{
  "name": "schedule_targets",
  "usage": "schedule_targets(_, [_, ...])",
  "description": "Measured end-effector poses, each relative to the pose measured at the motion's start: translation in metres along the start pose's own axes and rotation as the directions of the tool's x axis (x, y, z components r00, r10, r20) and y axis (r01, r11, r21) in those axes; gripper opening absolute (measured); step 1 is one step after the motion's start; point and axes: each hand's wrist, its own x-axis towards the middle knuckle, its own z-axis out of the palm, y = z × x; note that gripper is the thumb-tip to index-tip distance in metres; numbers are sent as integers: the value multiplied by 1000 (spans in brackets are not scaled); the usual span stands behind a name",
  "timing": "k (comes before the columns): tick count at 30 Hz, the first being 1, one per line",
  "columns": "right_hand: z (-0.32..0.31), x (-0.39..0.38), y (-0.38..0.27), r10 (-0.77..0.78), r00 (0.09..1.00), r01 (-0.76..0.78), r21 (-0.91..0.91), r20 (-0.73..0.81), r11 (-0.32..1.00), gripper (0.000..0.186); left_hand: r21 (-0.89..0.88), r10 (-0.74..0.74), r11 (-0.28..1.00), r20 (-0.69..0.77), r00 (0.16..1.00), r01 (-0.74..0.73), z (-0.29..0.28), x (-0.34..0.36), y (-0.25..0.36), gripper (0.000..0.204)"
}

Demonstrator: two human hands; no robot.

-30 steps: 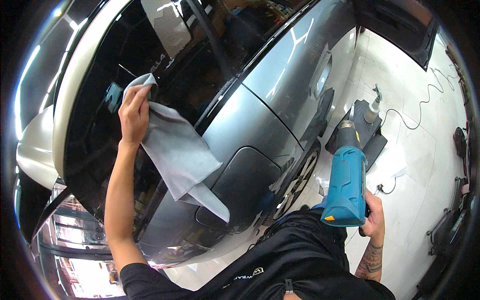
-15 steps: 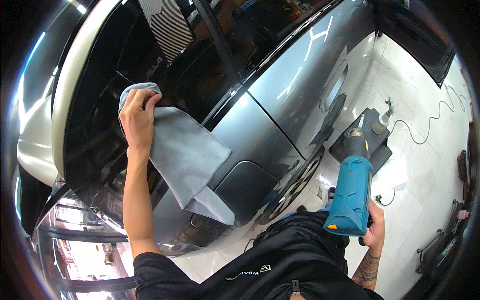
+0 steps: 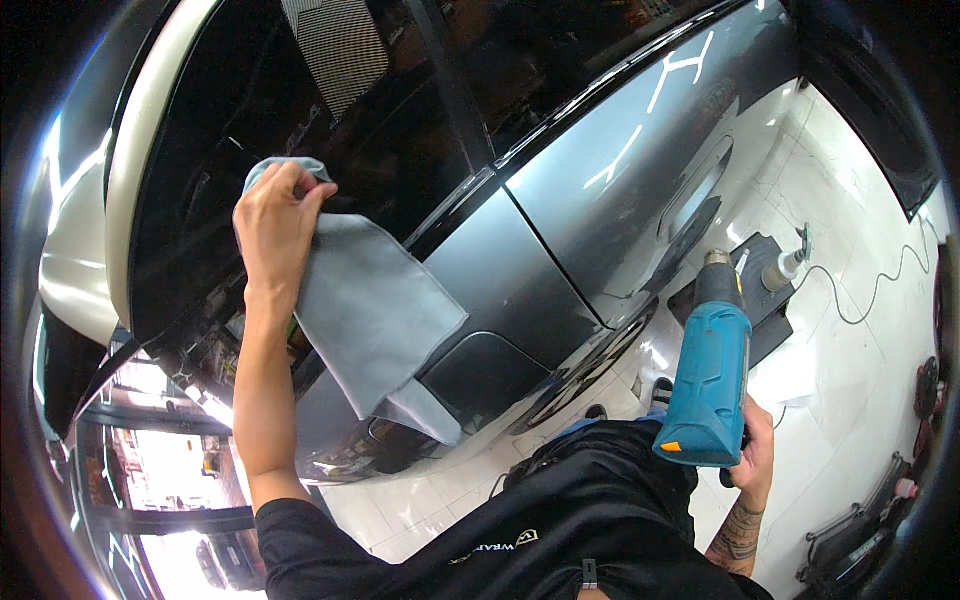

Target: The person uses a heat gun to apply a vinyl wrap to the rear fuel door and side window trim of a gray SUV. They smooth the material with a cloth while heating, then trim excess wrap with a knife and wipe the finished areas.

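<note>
My left hand (image 3: 278, 225) is closed on a grey cloth (image 3: 375, 305), its fingers pinching a bunched fold near the dark rear side window (image 3: 390, 130) of a car. The rest of the cloth hangs down over the grey body panel (image 3: 490, 255), its lower corner beside the fuel flap (image 3: 488, 378). My right hand (image 3: 757, 450) is wrapped round the handle of a teal heat gun (image 3: 706, 375), held beside my body with its metal nozzle pointing away from me, apart from the car. The gun's body hides part of the handle and fingers.
On the white tiled floor (image 3: 830, 390) to the right stands a dark low stool or case (image 3: 765, 325) with a spray bottle (image 3: 783, 270) on it. A thin cord (image 3: 868, 305) winds across the tiles. A cream-coloured car part (image 3: 150, 130) curves at the left.
My view has shifted a little, so the car and floor items sit further right. The heat gun's nozzle tips slightly upward in the picture. Both hands keep their hold.
</note>
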Motion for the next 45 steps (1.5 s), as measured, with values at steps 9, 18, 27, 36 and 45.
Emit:
schedule_targets(9, [-19, 22, 18, -66, 995, 60, 84, 75, 995, 61, 147, -34, 989, 68, 997, 24, 3, 20, 18, 27])
schedule_targets(18, [-55, 35, 38, -16, 987, 12, 26, 162, 1000, 64, 106, -11, 994, 46, 999, 6, 24, 46, 41, 30])
schedule_targets(27, [-73, 37, 39, -6, 992, -4, 76, 128, 997, 62, -47, -173, 983, 52, 984, 175, -4, 38, 63, 33])
schedule_targets(36, [-63, 49, 15, -43, 998, 43, 11, 55, 999, 67, 80, -599, 729, 555, 577, 680, -137, -161, -19, 21])
schedule_targets(45, [-15, 52, -27, -64, 997, 64, 27, 29, 998, 66, -326, -942, 316, 4, 335, 891, -269, -314, -111, 35])
